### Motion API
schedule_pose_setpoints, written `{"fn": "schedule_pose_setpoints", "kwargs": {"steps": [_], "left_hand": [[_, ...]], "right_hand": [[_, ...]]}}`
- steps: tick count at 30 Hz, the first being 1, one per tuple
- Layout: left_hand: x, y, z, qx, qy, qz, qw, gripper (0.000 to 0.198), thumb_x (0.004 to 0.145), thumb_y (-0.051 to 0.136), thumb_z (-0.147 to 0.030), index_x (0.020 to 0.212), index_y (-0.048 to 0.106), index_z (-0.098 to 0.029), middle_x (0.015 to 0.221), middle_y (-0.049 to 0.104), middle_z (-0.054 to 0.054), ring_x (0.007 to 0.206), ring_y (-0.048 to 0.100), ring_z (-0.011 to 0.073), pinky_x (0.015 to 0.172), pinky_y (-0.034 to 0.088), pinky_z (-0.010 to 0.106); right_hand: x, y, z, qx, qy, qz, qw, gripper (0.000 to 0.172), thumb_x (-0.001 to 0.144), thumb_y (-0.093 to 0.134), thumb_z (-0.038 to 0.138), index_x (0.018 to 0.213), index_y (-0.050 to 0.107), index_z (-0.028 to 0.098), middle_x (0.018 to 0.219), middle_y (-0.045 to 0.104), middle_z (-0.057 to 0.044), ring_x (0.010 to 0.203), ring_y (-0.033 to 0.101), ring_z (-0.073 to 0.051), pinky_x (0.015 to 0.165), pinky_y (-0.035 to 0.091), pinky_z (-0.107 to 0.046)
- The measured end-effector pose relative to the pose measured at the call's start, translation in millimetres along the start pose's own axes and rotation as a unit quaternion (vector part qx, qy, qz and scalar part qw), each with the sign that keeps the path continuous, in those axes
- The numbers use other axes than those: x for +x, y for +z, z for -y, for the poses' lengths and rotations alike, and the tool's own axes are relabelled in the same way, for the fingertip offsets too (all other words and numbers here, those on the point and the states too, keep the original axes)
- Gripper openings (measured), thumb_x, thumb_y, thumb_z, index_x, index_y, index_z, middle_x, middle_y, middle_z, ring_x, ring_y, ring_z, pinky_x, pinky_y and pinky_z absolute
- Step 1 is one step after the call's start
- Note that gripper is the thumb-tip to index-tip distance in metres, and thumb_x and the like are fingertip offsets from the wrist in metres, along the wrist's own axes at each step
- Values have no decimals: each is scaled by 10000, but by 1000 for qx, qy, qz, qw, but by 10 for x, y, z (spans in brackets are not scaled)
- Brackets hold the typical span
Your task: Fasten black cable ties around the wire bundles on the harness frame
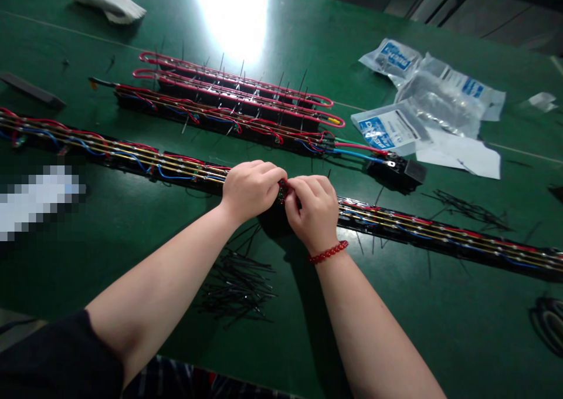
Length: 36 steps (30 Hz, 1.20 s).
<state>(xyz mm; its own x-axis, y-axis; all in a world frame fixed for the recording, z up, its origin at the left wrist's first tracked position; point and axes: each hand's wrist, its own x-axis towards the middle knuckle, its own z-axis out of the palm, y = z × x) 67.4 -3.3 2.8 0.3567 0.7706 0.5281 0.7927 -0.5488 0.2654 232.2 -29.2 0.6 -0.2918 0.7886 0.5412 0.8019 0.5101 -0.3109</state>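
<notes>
A long black strip (pixel 189 167) with brass rods and red and blue wires runs across the table, slanting down to the right. Over its middle, my left hand (pixel 253 190) is closed, fingertips pinched together. Facing it, my right hand (pixel 314 214) is also closed, thumb and forefinger pressed together at the strip. Between the fingertips shows a small green part (pixel 282 192) with a bit of red wire; what exactly each hand grips is hidden. Thin black cable ties (pixel 240 284) lie in a loose pile below my hands.
Behind lies a shorter wired assembly (pixel 211 114) with upright tie ends and a black connector (pixel 398 173). Plastic bags (pixel 444 97), a white glove (pixel 108 3), a dark bar (pixel 33 90) and more cable ties (pixel 472 208) lie around. A blurred white patch (pixel 35 202) is at left.
</notes>
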Motion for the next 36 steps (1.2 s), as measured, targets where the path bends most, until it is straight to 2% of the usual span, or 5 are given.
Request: {"fn": "schedule_pose_setpoints", "kwargs": {"steps": [4, 10, 20, 27, 36], "left_hand": [[7, 0, -3, -2, -3, 5, 1000, 258, 862, 468, -137, 827, 711, -216, 819, 741, 23, 755, 645, 182, 668, 445, 316], [9, -4, -3, -4, -2, 8, 1000, 258, 858, 471, -132, 823, 714, -214, 811, 742, 21, 756, 647, 183, 666, 440, 315], [10, -9, 14, 2, 0, 37, 999, 279, 867, 454, -141, 869, 723, -213, 843, 747, 34, 790, 657, 189, 688, 454, 313], [6, -20, -2, 18, -3, 49, 999, 270, 860, 446, -126, 907, 704, -192, 790, 740, 52, 777, 674, 206, 677, 457, 315], [7, -50, -3, 5, 3, 57, 998, 268, 846, 463, -127, 946, 699, -204, 771, 733, 47, 752, 675, 204, 664, 459, 301]], "right_hand": [[-3, 1, 1, 16, 12, -8, 1000, 204, 876, 491, 141, 988, 645, 214, 936, 698, -57, 911, 560, -224, 819, 441, -376], [3, 0, 8, -9, -1, 2, 1000, 148, 865, 508, 147, 916, 638, 198, 868, 689, -59, 882, 553, -225, 801, 445, -365], [-7, -5, 4, 7, 10, 5, 1000, 185, 876, 487, 161, 996, 621, 207, 880, 674, -66, 900, 566, -234, 804, 462, -378], [-14, 2, 15, 9, 26, 37, 999, 299, 849, 498, 170, 1137, 567, 202, 947, 682, -73, 946, 577, -250, 831, 446, -399], [-19, 0, 13, 18, 29, 43, 998, 104, 809, 509, 158, 892, 530, 218, 875, 647, -64, 887, 577, -238, 812, 447, -389]]}}
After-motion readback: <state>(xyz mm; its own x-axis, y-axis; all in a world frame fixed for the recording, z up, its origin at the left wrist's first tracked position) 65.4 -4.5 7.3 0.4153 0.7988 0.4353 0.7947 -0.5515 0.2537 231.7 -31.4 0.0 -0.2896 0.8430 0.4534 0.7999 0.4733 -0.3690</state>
